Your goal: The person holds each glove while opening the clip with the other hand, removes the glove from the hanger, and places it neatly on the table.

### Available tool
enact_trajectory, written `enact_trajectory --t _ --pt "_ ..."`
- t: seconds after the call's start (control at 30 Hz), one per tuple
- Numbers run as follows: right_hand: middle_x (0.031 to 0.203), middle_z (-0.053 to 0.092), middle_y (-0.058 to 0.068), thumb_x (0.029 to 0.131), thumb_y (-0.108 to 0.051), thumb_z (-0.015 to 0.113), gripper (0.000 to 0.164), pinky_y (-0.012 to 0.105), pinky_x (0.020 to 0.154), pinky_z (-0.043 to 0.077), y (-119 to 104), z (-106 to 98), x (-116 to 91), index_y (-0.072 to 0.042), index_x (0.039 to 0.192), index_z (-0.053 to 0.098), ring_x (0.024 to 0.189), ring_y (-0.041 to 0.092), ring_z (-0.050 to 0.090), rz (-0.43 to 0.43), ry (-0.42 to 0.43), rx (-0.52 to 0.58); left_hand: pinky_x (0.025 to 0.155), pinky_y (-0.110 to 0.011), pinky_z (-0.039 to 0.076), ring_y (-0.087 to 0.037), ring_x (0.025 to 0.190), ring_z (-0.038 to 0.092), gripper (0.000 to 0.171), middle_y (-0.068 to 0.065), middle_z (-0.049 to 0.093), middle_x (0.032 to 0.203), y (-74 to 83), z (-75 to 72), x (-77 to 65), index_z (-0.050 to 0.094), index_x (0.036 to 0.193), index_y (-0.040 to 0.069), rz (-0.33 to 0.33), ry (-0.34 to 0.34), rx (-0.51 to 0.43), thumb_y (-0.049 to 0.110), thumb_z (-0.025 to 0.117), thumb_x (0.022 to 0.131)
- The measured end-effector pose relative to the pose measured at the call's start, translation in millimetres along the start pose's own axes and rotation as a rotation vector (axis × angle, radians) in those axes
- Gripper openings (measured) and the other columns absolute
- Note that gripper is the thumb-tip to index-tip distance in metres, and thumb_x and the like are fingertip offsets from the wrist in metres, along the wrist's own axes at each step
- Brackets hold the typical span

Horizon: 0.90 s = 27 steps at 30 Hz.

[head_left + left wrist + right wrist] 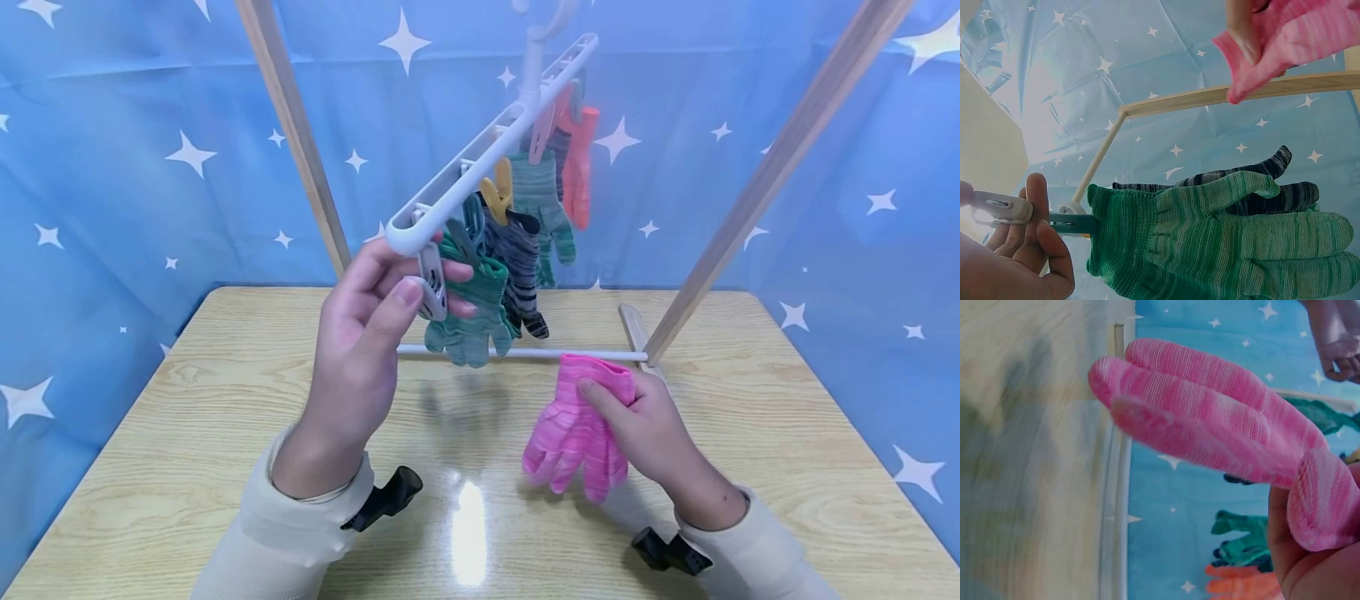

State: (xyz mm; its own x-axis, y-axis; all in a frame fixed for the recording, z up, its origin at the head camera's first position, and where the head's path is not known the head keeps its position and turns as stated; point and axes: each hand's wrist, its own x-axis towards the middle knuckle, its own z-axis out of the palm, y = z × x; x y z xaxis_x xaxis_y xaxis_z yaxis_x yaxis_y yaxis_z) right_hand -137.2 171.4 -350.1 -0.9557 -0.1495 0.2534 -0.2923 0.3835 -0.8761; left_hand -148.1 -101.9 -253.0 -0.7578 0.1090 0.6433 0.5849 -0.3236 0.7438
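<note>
My left hand (348, 367) is raised at the near end of a white clip hanger (468, 179). Its thumb and fingers pinch a light grey clothes peg (432, 279) that hangs from that end. Right beside those fingers, a green striped glove (480, 321) hangs from a dark green peg (1075, 224). Lower and to the right, my right hand (656, 429) grips a pink striped glove (573, 433) near its cuff, with the glove's fingers pointing down over the table. The palm side of the right hand is partly hidden by the glove.
Farther along the hanger hang a black-grey striped glove (513, 258) under a yellow peg (495, 192), another green glove (536, 187) and an orange glove (580, 167). Wooden posts (772, 183) and a white rod (525, 353) stand around the hanger, on a wooden table (247, 467).
</note>
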Motion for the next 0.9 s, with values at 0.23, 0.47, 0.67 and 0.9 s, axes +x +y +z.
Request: enact_trajectory --t 0.23,0.47,0.67,0.9 --pt "0.062 0.044 -0.005 0.101 -0.023 0.061 0.042 0.027 0.063 0.049 12.6 -6.3 5.0 -0.003 0.067 0.047 0.061 0.007 0.046 0.164 -0.018 -0.004 0.08 -0.046 0.059 -0.035 0.105 0.064 0.045 -0.021 0.063 0.119 0.1 -1.6 0.6 0.048 0.139 -0.004 0.008 -0.008 0.003 0.005 0.04 0.096" --pt "0.075 0.061 -0.007 0.102 -0.028 0.059 0.031 0.023 0.075 0.051 24.0 -14.3 13.2 -0.002 0.085 0.067 0.076 0.005 0.057 0.22 -0.07 0.017 0.08 -0.045 0.059 -0.036 0.106 0.064 0.043 -0.022 0.059 0.126 -0.2 -2.9 1.3 0.049 0.137 -0.004 0.01 -0.004 0.008 0.005 0.04 0.096" --pt "0.092 0.07 -0.002 0.103 -0.035 0.056 0.038 0.023 0.083 0.052 33.3 -21.7 23.2 0.0 0.11 0.07 0.089 0.005 0.064 0.283 -0.152 0.026 0.08 -0.044 0.06 -0.035 0.104 0.065 0.043 -0.027 0.059 0.125 -0.7 -3.3 1.1 0.049 0.137 -0.004 0.014 0.004 0.02 0.004 0.038 0.096" --pt "0.12 0.071 0.01 0.103 -0.038 0.055 0.044 0.021 0.092 0.051 47.1 -26.8 33.1 -0.002 0.126 0.066 0.106 0.004 0.066 0.328 -0.214 0.008 0.08 -0.042 0.06 -0.033 0.104 0.065 0.042 -0.026 0.06 0.122 -1.0 -5.1 0.4 0.05 0.136 -0.004 0.018 0.006 0.025 0.003 0.038 0.097"
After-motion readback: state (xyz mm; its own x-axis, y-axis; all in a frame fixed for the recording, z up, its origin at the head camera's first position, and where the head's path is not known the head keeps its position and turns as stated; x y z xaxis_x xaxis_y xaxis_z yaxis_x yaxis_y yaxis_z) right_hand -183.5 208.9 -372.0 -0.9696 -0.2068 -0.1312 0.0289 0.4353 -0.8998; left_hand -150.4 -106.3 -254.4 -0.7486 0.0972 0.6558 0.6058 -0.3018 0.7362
